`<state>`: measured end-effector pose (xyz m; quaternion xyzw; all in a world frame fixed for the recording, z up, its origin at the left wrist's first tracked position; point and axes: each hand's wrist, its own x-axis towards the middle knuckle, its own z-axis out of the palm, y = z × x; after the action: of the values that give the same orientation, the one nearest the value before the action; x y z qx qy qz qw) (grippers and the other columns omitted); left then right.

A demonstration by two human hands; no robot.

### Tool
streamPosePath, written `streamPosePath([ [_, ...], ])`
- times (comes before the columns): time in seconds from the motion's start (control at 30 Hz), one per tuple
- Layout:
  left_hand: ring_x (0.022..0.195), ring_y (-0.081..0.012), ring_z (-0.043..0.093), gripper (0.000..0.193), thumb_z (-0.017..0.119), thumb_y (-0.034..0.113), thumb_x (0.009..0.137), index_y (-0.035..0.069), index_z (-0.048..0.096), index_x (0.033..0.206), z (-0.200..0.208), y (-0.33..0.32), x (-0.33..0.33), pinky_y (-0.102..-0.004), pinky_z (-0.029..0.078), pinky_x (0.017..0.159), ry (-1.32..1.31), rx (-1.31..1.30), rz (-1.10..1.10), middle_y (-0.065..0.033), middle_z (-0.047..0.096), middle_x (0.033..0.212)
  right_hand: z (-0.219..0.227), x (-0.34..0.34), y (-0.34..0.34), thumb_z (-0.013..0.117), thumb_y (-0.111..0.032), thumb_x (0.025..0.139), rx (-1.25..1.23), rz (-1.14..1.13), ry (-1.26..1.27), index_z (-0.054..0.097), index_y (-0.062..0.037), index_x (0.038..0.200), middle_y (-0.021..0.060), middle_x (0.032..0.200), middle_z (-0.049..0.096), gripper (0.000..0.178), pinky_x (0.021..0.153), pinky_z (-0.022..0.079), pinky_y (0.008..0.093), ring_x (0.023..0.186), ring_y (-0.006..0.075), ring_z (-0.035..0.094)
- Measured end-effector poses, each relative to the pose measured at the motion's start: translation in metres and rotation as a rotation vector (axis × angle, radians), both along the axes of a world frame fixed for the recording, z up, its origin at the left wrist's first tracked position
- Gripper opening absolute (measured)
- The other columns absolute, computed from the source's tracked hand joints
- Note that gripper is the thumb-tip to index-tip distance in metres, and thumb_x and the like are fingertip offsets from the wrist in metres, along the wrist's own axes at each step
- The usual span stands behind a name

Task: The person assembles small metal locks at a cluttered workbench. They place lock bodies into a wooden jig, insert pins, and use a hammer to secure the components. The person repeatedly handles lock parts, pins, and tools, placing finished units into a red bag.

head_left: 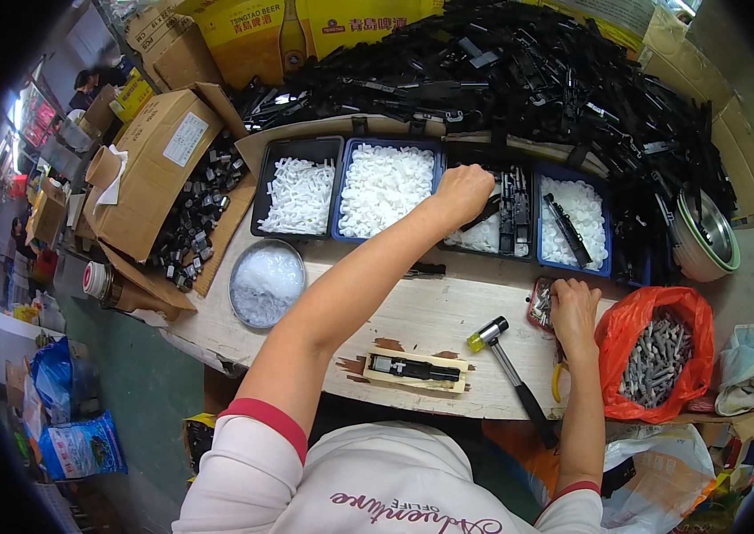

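Observation:
My left hand [466, 191] reaches over the black tray [494, 253] of black plastic parts and white pieces. Its fingers are closed, and a dark, narrow part shows just below them; whether they grip it is hidden. At the right, my right hand [575, 307] dips bent fingertips into a small red box [538, 303] of little metal pins. What those fingers pinch is too small to make out. A black slim mechanism [417, 368] lies in a pale wooden fixture [377, 377] at the bench's front. Beside it rests a hammer [514, 374] with a yellow-and-black head.
Blue trays [339, 200] and a black tray [258, 209] hold white plastic pieces. A round metal bowl [236, 289] contains clear material. Black parts [519, 80] pile up behind. A red bag [613, 356] of grey metal parts stands right; an open carton [150, 178] sits left.

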<state>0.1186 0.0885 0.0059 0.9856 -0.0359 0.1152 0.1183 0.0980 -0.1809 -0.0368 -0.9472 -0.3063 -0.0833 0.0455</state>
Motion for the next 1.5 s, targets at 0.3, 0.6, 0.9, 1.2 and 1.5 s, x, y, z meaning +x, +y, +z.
streamPosePath([
  [0.3,0.060,-0.0224,0.062,0.011,0.061,0.003,0.074,-0.001,0.066,0.082,0.023,0.019,-0.031,-0.0314,0.048,0.048,0.029,-0.532,0.076,-0.0157,0.062,0.064,0.009,-0.010,0.006,0.056,-0.006,0.072,0.061,-0.056,-0.077,0.059,-0.0042,0.077,0.0116,0.077,0.058,0.007,0.072,0.034,0.0419,0.080,0.0280,0.053],
  [0.6,0.051,-0.0065,0.052,0.011,0.058,0.008,0.084,-0.002,0.059,0.089,0.020,0.011,-0.118,-0.0192,0.041,0.037,0.091,-1.593,0.084,-0.0038,0.056,0.067,0.009,-0.012,-0.005,0.056,-0.001,0.071,0.160,0.039,-0.006,0.062,-0.0074,0.081,0.0088,0.078,0.057,0.013,0.073,0.032,0.0400,0.081,0.0253,0.052],
  [0.9,0.069,-0.0175,0.063,0.021,0.058,-0.002,0.080,-0.006,0.058,0.100,-0.006,-0.021,-0.215,-0.0262,0.053,0.055,0.312,-1.889,-0.004,-0.0133,0.061,0.085,0.041,-0.042,-0.005,0.054,0.001,0.078,0.532,0.078,0.252,0.058,-0.0031,0.085,0.0058,0.078,0.055,0.009,0.067,0.039,0.0313,0.076,0.0172,0.054],
  [1.2,0.068,-0.0185,0.063,0.015,0.061,0.000,0.080,-0.006,0.060,0.094,-0.010,-0.041,-0.247,-0.0261,0.054,0.055,0.296,-1.907,-0.005,-0.0122,0.061,0.083,0.064,-0.122,0.073,0.058,-0.002,0.079,0.921,0.447,0.919,0.058,-0.0016,0.081,0.0030,0.080,0.054,0.002,0.068,0.040,0.0250,0.075,0.0127,0.051],
  [1.5,0.069,-0.0176,0.062,0.014,0.060,0.000,0.081,-0.005,0.060,0.093,-0.012,-0.042,-0.256,-0.0265,0.054,0.054,0.216,-1.885,-0.012,-0.0120,0.059,0.083,0.059,-0.130,0.079,0.062,-0.009,0.078,0.880,0.417,0.975,0.058,-0.0022,0.079,0.0015,0.079,0.052,0.008,0.067,0.037,0.0237,0.074,0.0115,0.047],
])
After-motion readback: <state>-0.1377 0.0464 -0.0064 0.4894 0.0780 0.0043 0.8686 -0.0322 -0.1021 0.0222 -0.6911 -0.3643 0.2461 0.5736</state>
